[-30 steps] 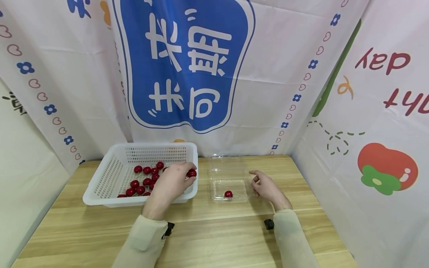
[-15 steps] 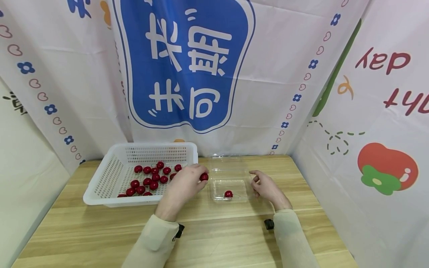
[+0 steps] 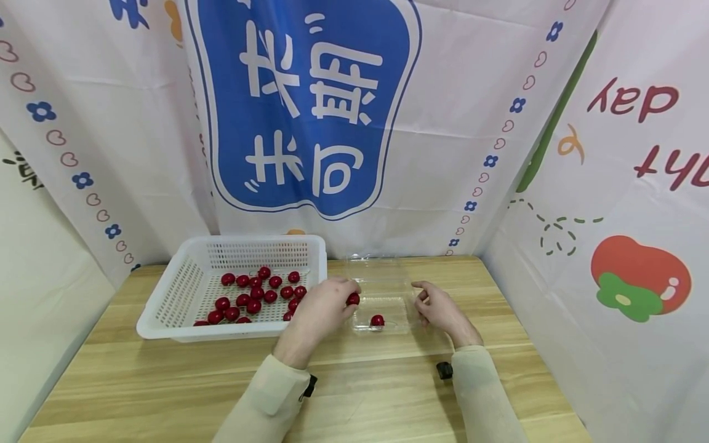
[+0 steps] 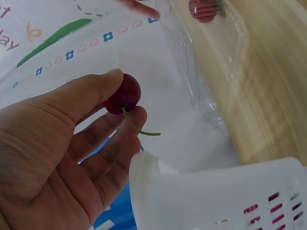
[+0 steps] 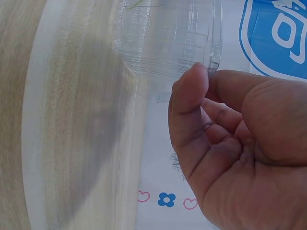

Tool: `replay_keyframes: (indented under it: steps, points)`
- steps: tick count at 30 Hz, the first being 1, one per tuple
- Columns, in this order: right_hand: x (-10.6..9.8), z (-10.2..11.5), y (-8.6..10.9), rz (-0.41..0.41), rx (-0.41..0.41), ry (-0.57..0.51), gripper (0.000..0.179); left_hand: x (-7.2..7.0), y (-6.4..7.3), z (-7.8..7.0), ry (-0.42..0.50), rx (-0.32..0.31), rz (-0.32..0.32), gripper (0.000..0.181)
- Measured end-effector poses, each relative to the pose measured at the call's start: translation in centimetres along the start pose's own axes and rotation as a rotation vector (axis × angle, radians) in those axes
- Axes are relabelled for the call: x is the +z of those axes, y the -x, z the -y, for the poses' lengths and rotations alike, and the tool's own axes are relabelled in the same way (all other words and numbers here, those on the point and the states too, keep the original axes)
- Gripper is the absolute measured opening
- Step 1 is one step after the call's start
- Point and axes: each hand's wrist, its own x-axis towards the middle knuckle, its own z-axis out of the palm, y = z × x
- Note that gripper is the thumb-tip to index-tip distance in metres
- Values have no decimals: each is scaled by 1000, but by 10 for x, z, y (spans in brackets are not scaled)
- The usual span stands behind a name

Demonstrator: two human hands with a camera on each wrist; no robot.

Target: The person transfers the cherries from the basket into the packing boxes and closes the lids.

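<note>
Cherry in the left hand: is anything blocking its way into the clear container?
Nothing visible does. The head view shows the cherry at the left edge of the clear container, its lid folded open.

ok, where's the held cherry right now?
Head view: the held cherry is in the left hand's pinch, at the clear container's left side, just right of the white basket.

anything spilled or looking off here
No spill shows: cherries lie in the basket, one cherry in the clear box, another in the left hand. Oddly, the fruit printed on the cloth is upside down, leaves lowest.
</note>
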Motion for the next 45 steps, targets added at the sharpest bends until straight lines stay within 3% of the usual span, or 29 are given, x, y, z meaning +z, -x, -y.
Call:
replay_keyframes:
  steps: [9, 17, 25, 32, 38, 45]
  points:
    - [0, -1, -1, -4, -1, 8, 54, 18, -3, -10, 3, 40, 12, 24]
    - [0, -1, -1, -3, 4, 6, 54, 31, -5, -16, -21, 38, 35, 22]
    - [0, -1, -2, -6, 0, 7, 54, 46, -9, -18, -82, 40, 91, 24]
    - [1, -1, -4, -8, -3, 18, 54, 55, -12, -16, -116, 65, 86, 22]
    - [1, 0, -3, -4, -16, 21, 53, 52, -11, -18, -115, 64, 79, 24]
    - [1, 0, -2, -7, -20, 18, 52, 33, -3, -20, -65, 54, 41, 28]
